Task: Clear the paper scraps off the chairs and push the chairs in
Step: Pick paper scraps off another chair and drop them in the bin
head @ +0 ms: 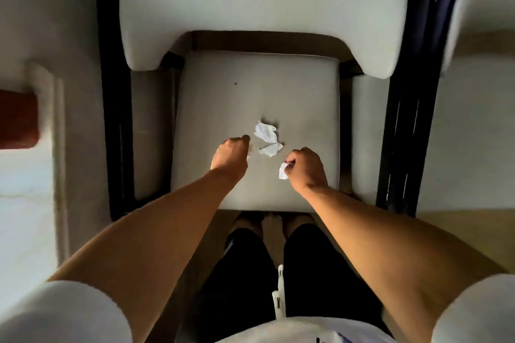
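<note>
Both bare forearms reach down over a pale chair seat (250, 92). Right hand (305, 167) pinches a white scrap (283, 170) in curled fingers. Left hand (232, 152) is fisted; its contents are hidden. Two crumpled scraps (265, 132) lie between them. No writing is legible.

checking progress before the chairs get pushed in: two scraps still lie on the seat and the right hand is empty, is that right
Not quite. Two paper scraps, the upper scrap and the lower scrap, do still lie on the chair seat, but the right hand is not empty: the head view shows it pinching a white scrap at its fingertips.
</note>
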